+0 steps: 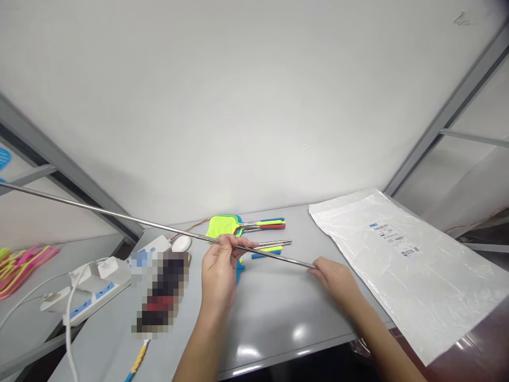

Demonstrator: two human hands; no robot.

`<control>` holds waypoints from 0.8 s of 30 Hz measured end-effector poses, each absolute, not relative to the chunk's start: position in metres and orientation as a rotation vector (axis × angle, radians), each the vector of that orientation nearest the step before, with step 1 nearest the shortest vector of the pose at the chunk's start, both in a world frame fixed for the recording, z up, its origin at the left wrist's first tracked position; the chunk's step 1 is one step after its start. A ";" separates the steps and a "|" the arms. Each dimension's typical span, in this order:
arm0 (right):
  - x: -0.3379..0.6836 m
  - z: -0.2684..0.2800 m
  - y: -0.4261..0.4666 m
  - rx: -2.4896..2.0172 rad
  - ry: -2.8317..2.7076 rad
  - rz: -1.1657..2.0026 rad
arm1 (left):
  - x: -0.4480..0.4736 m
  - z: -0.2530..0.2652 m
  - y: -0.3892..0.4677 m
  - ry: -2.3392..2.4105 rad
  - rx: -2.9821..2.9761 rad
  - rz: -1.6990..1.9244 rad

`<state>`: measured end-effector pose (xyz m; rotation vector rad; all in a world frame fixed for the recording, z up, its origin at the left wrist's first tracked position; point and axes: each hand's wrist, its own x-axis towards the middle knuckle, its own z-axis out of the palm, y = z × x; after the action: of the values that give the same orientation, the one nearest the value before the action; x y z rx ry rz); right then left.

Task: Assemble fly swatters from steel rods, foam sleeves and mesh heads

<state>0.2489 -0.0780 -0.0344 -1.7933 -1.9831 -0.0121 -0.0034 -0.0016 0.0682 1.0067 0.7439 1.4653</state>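
A long, thin metal rod (159,224) runs slantwise from the left edge of the view to my right hand, above the table. My left hand (222,268) pinches it partway along between thumb and fingers. My right hand (336,278) is closed around its near end, which the fingers hide. At the far left, a blue mesh piece (3,158) shows near the rod; whether they join is out of view. Behind my left hand lie several fly swatters (222,225) with metal shafts and coloured grips. More grips, including a yellow-green one (272,249), lie partly hidden behind the rod.
A white plastic mailing bag (382,249) with a label covers the right side of the grey table (286,313) and overhangs its edge. On the left are power strips (95,297) with cables, a white round object (182,243), a pixelated item (163,294) and pink-yellow pieces (27,265).
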 end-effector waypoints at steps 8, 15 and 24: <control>0.253 -0.045 -0.081 -1.820 -1.846 0.118 | -0.006 0.038 0.018 0.767 1.192 1.426; 0.261 -0.047 -0.088 -1.812 -1.791 0.190 | -0.012 -0.002 0.028 0.886 1.205 1.528; 0.261 -0.048 -0.090 -1.974 -1.791 0.046 | -0.016 -0.012 0.025 0.912 0.983 1.690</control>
<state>0.2610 -0.0898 -0.0484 -1.9737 -1.7905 0.0459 -0.0159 0.0254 -0.0119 0.9833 0.9119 1.6901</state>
